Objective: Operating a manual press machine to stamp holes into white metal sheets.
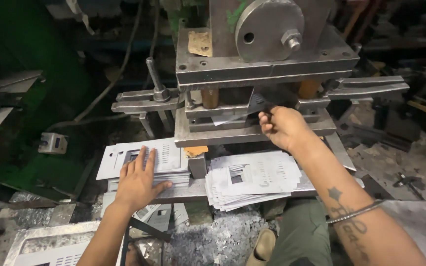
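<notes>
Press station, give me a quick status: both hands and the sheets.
Left hand flat on the left stack of punched sheets. Right hand pinching a sheet at the press die. Second stack below it, untouched.

A stack of flat grey punched metal plates [144, 160] lies at centre-left of the frame. A second, fanned stack [252, 178] sits at centre. One thin sheet [232, 116] lies level in the press gap, upper centre.
</notes>
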